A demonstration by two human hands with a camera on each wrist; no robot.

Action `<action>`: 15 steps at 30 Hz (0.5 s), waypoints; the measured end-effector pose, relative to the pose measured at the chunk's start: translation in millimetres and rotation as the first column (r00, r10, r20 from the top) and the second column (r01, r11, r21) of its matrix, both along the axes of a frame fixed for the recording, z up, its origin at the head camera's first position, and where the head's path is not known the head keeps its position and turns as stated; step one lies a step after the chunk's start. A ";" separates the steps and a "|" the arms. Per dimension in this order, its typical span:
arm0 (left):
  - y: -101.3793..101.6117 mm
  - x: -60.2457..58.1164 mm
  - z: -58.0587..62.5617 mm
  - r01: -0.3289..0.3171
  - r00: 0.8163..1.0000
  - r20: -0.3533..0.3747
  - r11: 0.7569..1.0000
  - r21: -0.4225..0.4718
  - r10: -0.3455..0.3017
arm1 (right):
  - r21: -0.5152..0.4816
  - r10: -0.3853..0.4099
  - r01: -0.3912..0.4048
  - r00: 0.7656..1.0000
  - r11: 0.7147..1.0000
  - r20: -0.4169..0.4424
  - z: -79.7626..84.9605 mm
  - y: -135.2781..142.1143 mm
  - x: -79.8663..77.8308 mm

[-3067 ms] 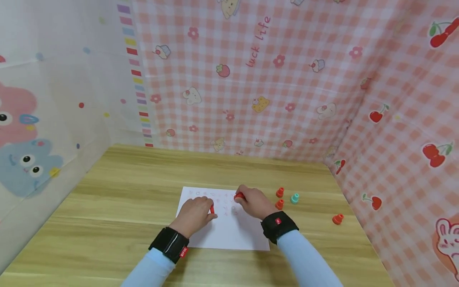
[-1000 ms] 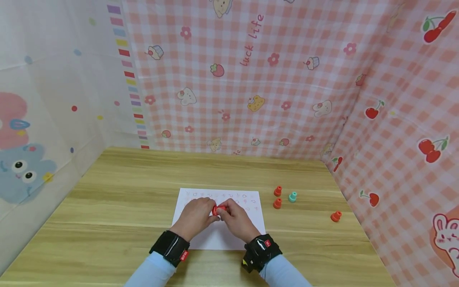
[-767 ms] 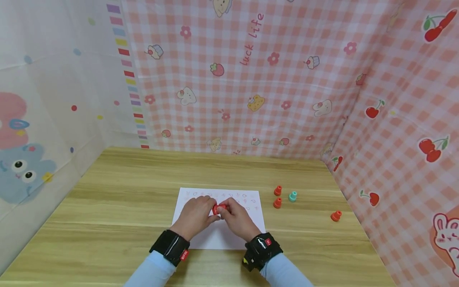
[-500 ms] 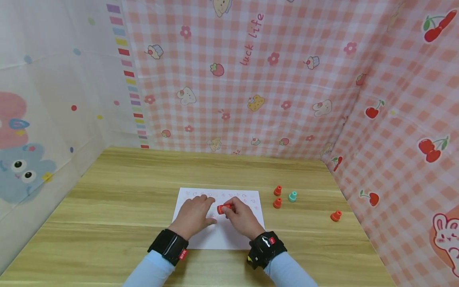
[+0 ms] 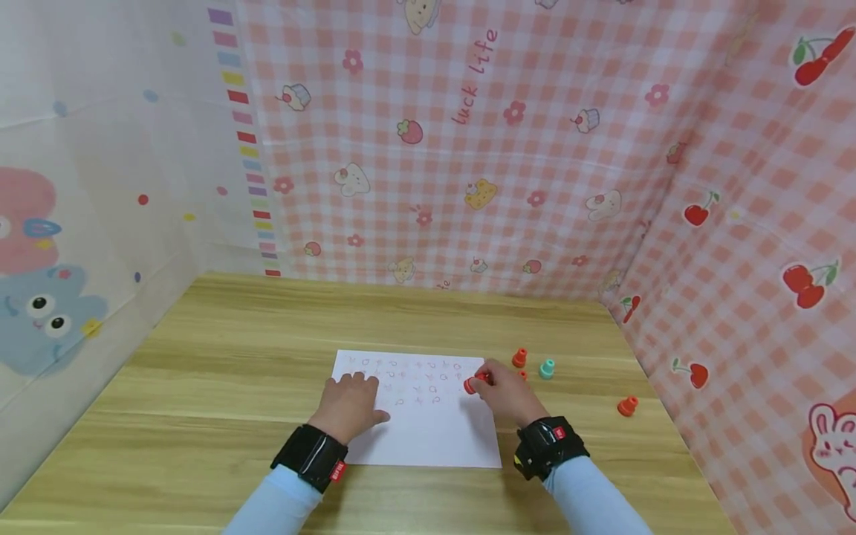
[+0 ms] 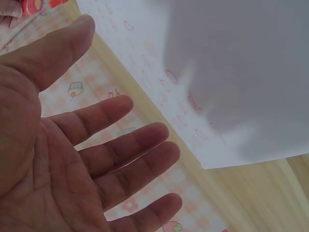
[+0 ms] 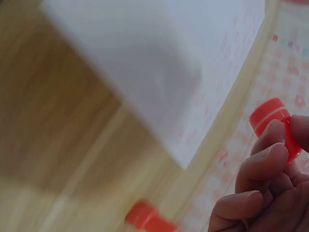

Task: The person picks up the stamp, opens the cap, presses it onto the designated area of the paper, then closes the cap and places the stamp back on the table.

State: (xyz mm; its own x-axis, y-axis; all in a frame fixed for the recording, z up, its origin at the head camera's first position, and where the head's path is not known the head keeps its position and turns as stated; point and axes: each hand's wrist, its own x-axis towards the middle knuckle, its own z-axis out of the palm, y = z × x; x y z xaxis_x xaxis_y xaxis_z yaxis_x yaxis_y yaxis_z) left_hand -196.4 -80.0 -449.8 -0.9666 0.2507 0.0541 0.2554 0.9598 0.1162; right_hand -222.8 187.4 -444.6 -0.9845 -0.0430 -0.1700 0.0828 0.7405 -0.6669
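Observation:
My right hand (image 5: 510, 394) pinches a small red stamp (image 5: 471, 386) between thumb and fingers, over the right edge of a white sheet of paper (image 5: 428, 438). Seen from the right wrist, the wide end of that stamp (image 7: 270, 115) sticks out past the fingertips. Rows of faint pink and red prints cover the upper part of the sheet. My left hand (image 5: 346, 407) hovers over the paper's left side, fingers spread. In the left wrist view its palm (image 6: 43, 159) holds nothing.
Right of the paper stand a red stamp (image 5: 519, 358), another red one (image 5: 523, 376) partly behind the right hand, and a teal stamp (image 5: 547, 368). Farther right sits one more red stamp (image 5: 628, 406). Patterned cloth (image 5: 428, 163) walls in the wooden table (image 5: 267, 319) behind and at both sides.
The hands, apart 3.1 seconds ago with red pieces in each, came together on the red stamp. The left hand then let go; the right hand carried the stamp rightward while the left drew back left.

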 end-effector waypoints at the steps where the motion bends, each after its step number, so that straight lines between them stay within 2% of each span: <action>1: -0.1 0.3 0.1 -0.004 1.000 0.007 1.000 -0.004 0.004 | 0.014 -0.006 0.006 1.000 1.000 0.007 1.7 4.9 -0.2; 5: -0.3 0.8 0.5 -0.006 1.000 0.012 1.000 -0.007 0.006 | 0.052 -0.014 0.014 1.000 0.999 -0.001 7.5 24.8 -1.9; 11: -1.2 1.0 0.7 -0.002 1.000 0.003 1.000 -0.014 0.002 | 0.145 0.018 -0.004 0.995 0.989 -0.096 15.2 57.9 -7.0; 15: -2.3 1.0 -0.7 -0.005 1.000 -0.003 1.000 -0.019 0.005 | 0.193 0.006 0.014 0.995 0.981 -0.102 18.4 80.8 -10.5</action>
